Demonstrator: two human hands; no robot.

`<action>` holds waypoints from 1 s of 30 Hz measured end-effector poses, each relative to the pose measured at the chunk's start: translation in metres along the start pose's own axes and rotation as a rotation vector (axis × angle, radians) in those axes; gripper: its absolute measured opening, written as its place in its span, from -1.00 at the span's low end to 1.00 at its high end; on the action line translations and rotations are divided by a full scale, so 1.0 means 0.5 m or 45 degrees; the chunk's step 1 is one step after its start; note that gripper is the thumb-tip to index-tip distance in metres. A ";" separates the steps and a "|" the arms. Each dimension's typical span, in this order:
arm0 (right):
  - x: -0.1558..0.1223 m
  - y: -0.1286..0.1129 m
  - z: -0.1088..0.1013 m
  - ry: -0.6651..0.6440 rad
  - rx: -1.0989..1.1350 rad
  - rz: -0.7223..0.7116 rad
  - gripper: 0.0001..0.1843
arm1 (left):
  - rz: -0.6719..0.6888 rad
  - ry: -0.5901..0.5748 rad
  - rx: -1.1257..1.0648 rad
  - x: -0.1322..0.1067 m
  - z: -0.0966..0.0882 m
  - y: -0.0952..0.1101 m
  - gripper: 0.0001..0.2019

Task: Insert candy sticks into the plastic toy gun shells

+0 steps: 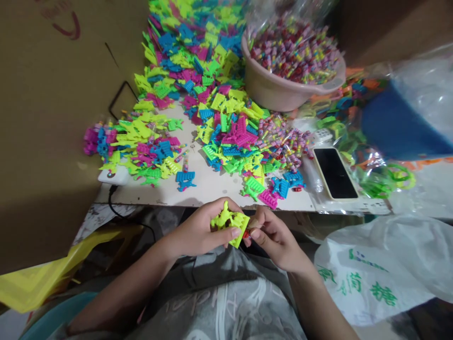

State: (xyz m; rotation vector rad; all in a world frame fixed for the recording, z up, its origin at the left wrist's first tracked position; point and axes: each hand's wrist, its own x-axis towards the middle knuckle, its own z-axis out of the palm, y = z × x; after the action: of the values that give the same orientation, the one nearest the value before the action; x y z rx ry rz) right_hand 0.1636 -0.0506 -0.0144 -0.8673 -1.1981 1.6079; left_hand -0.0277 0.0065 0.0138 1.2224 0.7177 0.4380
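My left hand [208, 229] is closed around a bright yellow plastic toy [231, 222], a small animal-like figure joined to a flat slatted piece. It is held above my lap, just off the table's front edge. My right hand [272, 236] pinches a small red-ended candy tube [247, 234] against the toy's right side; fingers hide most of the tube. Beyond my hands, a pile of similar toys [240, 134] in yellow, green, blue and pink lies on the white table [219, 189]. Loose wrapped candy tubes [283, 139] rest against its right side.
A pink basin [283, 92] full of candy tubes stands at the back. To the right lie a phone [335, 174] and bagged plastic rings [382, 182]. A cardboard box [71, 118] walls off the left. Toys with tubes attached [101, 139] sit beside it. A white bag [375, 269] hangs at right.
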 end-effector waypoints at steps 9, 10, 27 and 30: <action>-0.011 0.013 -0.001 0.090 -0.418 0.022 -0.76 | 0.201 0.230 0.494 -0.008 0.008 -0.024 -0.90; -0.012 0.012 0.002 0.102 -0.477 0.017 -0.77 | 0.209 0.241 0.497 -0.010 0.009 -0.029 -0.90; 0.073 -0.015 -0.261 1.018 -1.929 -0.195 -0.77 | 0.242 0.871 1.784 0.025 -0.206 -0.058 -0.53; 0.097 -0.019 -0.289 1.000 -2.214 0.085 -0.72 | -0.001 0.855 2.022 0.032 -0.216 -0.066 -0.54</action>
State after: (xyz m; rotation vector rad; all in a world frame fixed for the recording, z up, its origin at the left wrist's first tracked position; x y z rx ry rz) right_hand 0.2814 0.0413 -0.0458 -2.2392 -1.7316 -0.2569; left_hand -0.0948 0.0816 -0.0395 2.5819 1.7984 0.2069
